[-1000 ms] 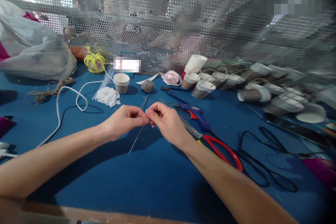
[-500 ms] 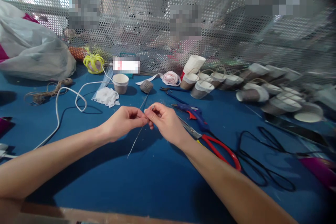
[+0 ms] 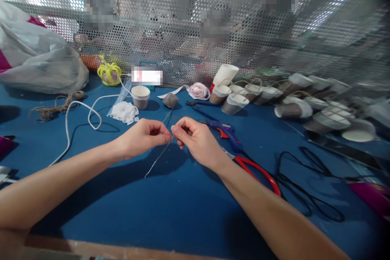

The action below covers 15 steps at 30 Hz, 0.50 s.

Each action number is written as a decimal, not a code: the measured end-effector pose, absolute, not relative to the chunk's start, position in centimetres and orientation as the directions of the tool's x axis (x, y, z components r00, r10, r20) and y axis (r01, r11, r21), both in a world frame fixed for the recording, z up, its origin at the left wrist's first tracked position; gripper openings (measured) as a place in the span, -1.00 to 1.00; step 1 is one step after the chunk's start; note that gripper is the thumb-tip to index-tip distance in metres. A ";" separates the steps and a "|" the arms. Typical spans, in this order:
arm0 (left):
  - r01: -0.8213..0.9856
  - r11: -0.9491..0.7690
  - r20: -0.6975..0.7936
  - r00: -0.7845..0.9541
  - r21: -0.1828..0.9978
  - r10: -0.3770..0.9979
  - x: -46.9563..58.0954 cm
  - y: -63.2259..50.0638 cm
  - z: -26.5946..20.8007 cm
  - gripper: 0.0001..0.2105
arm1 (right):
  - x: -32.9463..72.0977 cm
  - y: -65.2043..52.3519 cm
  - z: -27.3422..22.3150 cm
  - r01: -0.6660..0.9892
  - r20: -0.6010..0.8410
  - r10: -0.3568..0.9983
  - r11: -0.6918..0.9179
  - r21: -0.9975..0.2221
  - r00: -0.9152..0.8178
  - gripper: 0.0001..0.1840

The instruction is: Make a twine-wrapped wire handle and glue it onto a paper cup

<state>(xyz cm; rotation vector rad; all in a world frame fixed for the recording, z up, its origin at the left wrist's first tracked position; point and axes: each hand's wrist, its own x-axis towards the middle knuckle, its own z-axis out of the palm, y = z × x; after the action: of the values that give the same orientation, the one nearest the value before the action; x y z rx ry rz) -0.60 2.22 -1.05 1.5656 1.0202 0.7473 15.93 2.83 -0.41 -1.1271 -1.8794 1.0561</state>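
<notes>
Above the middle of the blue table, my left hand (image 3: 143, 139) and my right hand (image 3: 199, 140) meet, their fingertips almost touching. Both pinch a thin grey twisted cord (image 3: 156, 162). Its loose end slants down to the left below my fingers. A small stretch of it rises out of the right thumb and index finger. Beyond the hands, another thin line runs up to a small grey ball of cord (image 3: 170, 100). What lies between the fingertips is mostly hidden.
A blue glue gun (image 3: 230, 132) and red-handled scissors (image 3: 258, 172) lie beside my right hand. Farther back stand a wrapped paper cup (image 3: 140, 99), white lace (image 3: 124, 111), a pink ribbon roll (image 3: 198, 91) and several handled cups (image 3: 234, 105). A white cable (image 3: 67, 130) loops at left.
My right hand has shifted slightly right and up, opening a small gap between the fingertips. The cord's loose end has swung a little to the left.
</notes>
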 end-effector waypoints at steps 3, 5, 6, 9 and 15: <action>0.231 -0.067 -0.038 0.421 0.971 0.906 -0.5 2.2 -1.0 -0.84 | 15.9 2.8 -0.4 0.338 0.142 0.910 0.285 -0.897 -0.389 -0.69; 0.224 -0.063 -0.035 0.409 0.973 0.912 -0.5 2.2 -0.9 -0.84 | 15.9 2.8 -0.4 0.332 0.139 0.911 0.279 -0.901 -0.388 -0.69; 0.217 -0.062 -0.031 0.401 0.974 0.916 -0.4 2.2 -1.0 -0.84 | 15.9 2.8 -0.4 0.330 0.139 0.912 0.277 -0.902 -0.387 -0.69; 0.198 -0.071 -0.012 0.386 0.978 0.923 -0.3 2.0 -1.1 -0.83 | 15.9 2.8 -0.4 0.336 0.142 0.918 0.275 -0.901 -0.371 -0.69; 0.215 -0.105 0.020 0.364 0.971 0.931 -0.1 1.9 -1.6 -0.84 | 15.7 2.7 -0.6 0.361 0.170 0.929 0.290 -0.886 -0.328 -0.68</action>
<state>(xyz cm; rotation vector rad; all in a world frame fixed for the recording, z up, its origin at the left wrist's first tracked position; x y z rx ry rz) -0.11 1.89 -1.57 1.5770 1.0583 0.8554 15.72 2.67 -0.62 -1.1601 -1.8406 1.0024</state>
